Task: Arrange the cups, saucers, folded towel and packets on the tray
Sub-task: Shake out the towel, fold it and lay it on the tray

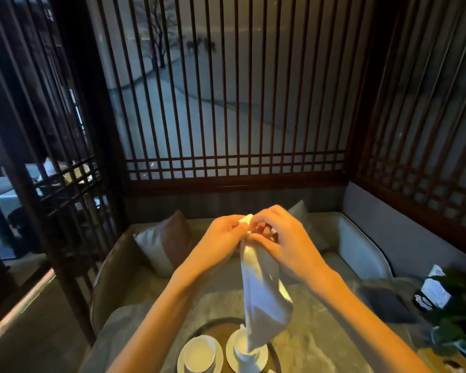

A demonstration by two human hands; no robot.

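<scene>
Both hands are hovering well above the table, close together at the far centre of the view. The left hand (222, 234) is pinching the top edge of a white cloth towel (264, 300) between thumb and curled fingers. The right hand (280, 238) is gripping the same top edge just beside it, fingers bent over the fabric. The towel is hanging straight down from the two hands, not lying folded, and its lower end is draping over the right-hand white ceramic cup (240, 352), hiding most of it.

That cup is sitting on a round white saucer (230, 351) inside a dark round tray (199, 328) at the near edge of the grey marbled table (320, 332). Just to its left, a second white cup (199, 355) is standing upright on its own white saucer (182, 358).

A grey upholstered sofa (361, 251) with a grey and brown cushion (164, 243) is wrapping round the far side, backed by a dark wooden lattice screen (226, 103). A green leafy plant (457, 313) is showing at the right.
</scene>
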